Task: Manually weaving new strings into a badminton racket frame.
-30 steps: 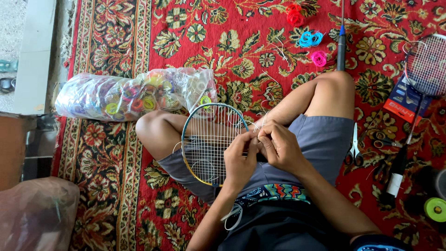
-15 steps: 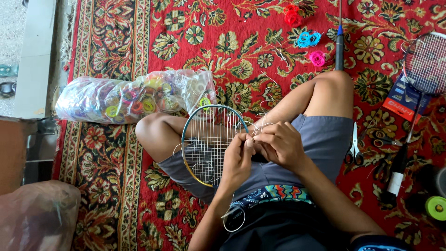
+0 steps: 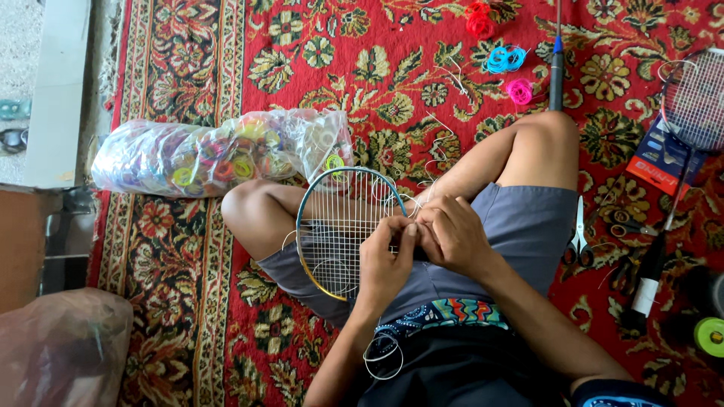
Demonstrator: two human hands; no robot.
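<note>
- The left hand [image 3: 383, 260] has its grip pinched at the right edge of the racket head [image 3: 343, 230], fingertips on the frame and strings; what exactly it pinches is too small to tell.
- The right hand [image 3: 452, 235] is curled tight just beside it — knuckles touching the left fingertips, grip clenched at the same spot on the rim.
- The racket head lies tilted across the lap, over the grey shorts [image 3: 520, 226], between the two bent knees; loose white string ends [image 3: 430, 162] trail off its upper right edge.
- A coil of white string [image 3: 382, 354] hangs near the waist, below the left forearm.
- On the red patterned carpet [image 3: 188, 286], right of the thigh — small scissors [image 3: 578, 235], then darker pliers-like tools [image 3: 630, 226].
- Further right, a second racket [image 3: 690, 102] lies over a blue-and-red packet [image 3: 660, 162], its white-wrapped handle [image 3: 647, 294] pointing toward the person; a green tape roll [image 3: 709, 335] sits at the edge.
- Left of the knee, a clear plastic bag [image 3: 219, 154] stuffed with coloured string coils lies just beyond the racket head.
- Farthest off: a blue-tipped racket shaft [image 3: 557, 71], and pink [image 3: 519, 91], blue [image 3: 504, 59] and red [image 3: 480, 21] coils.
</note>
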